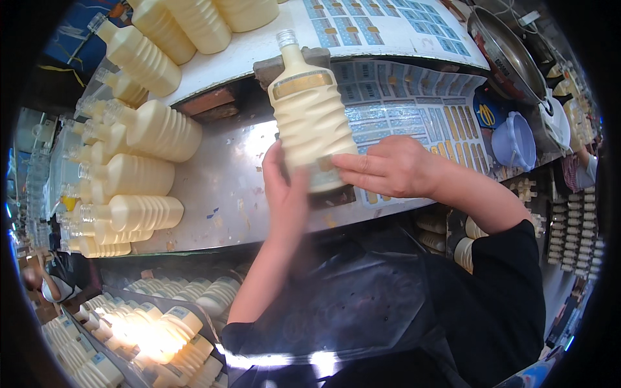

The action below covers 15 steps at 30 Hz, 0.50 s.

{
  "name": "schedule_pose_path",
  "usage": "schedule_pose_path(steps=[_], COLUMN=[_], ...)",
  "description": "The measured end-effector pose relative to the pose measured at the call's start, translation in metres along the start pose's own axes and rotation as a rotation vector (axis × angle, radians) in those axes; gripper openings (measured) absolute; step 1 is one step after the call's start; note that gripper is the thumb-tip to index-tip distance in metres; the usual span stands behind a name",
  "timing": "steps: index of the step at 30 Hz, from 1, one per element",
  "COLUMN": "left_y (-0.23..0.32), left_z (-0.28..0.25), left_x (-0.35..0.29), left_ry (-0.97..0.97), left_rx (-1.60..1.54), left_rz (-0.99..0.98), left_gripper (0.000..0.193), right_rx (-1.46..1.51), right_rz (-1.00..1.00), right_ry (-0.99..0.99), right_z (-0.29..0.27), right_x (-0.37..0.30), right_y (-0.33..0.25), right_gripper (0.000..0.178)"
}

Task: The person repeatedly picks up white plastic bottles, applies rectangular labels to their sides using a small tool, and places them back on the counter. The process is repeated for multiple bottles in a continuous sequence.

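Note:
A cream ribbed bottle [314, 123] with a clear screw-threaded neck lies tilted on a dark block, its neck pointing away from me. It bears a gold label strip [302, 84] near the shoulder and a small gold-grey label [325, 163] low on its front. My right hand [388, 167] reaches in from the right; its first fingers are stretched out and touch that small label. Close against the bottle's lower left side is my left hand [284, 187], smeared by motion, with some fingers partly behind the bottle. Whether it grips is unclear.
Several cream bottles [145, 174] lie in a stack on the metal table's left. More stand on the white shelf [259, 45] beyond. Blue and gold label sheets [414, 119] lie right of the bottle, near a lilac bucket [514, 141] and a metal pan [508, 55]. Crated bottles [174, 330] sit lower left.

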<state>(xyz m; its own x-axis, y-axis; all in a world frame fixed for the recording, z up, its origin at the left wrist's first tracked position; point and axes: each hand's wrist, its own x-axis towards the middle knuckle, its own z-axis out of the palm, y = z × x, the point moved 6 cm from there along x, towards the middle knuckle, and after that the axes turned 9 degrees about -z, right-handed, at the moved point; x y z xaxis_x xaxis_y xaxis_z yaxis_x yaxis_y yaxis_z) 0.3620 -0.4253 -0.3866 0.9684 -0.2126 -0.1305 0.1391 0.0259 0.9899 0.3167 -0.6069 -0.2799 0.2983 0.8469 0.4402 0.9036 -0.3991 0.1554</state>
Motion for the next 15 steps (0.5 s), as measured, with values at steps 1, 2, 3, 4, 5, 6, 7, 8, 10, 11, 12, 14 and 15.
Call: schedule_pose_path(steps=[1,2,3,4,5,6,7,8,10,11,12,14,15], left_y=[0.0,-0.002,-0.003,-0.002,-0.003,-0.002,-0.003,-0.002,0.0,0.002,0.005,0.014,0.013], left_z=[0.001,0.001,0.001,0.001,0.001,0.001,0.0,0.0,0.0,0.0,0.002,0.006,0.008], left_x=[-0.001,-0.001,-0.001,-0.001,-0.002,-0.004,-0.003,-0.003,-0.002,-0.002,-0.003,-0.008,-0.008], left_ry=[0.012,0.024,0.035,0.031,0.027,0.023,0.021,0.02,0.016,0.012,0.008,0.002,0.009], left_rx=[0.019,0.038,0.056,0.062,0.07,0.078,0.021,-0.037,-0.149,-0.203,-0.216,-0.202,-0.145], left_rz=[0.011,0.022,0.032,0.052,0.069,0.087,0.049,0.013,-0.04,-0.057,-0.039,0.024,0.041], left_gripper=[0.069,0.064,0.059,0.06,0.061,0.061,0.061,0.061,0.062,0.062,0.063,0.065,0.066], right_rx=[0.022,0.043,0.065,0.074,0.085,0.096,0.124,0.151,0.353,0.53,0.705,0.907,1.021], right_rz=[0.015,0.031,0.047,0.083,0.122,0.16,0.224,0.286,0.631,0.915,1.199,1.257,1.296], right_ry=[0.016,0.031,0.046,0.053,0.061,0.069,0.108,0.147,0.178,0.165,0.15,0.267,0.283], right_z=[0.001,0.002,0.002,0.003,0.005,0.009,0.013,0.016,0.024,0.026,0.033,0.065,0.076], right_x=[-0.004,-0.008,-0.013,-0.02,-0.028,-0.036,-0.043,-0.046,-0.057,-0.051,-0.053,-0.061,-0.06], right_y=[0.001,0.001,0.001,0.003,0.003,0.003,0.003,0.004,0.013,0.015,0.014,0.013,0.011], right_gripper=[0.033,0.033,0.034,0.034,0.034,0.034,0.034,0.035,0.035,0.035,0.036,0.047,0.048])
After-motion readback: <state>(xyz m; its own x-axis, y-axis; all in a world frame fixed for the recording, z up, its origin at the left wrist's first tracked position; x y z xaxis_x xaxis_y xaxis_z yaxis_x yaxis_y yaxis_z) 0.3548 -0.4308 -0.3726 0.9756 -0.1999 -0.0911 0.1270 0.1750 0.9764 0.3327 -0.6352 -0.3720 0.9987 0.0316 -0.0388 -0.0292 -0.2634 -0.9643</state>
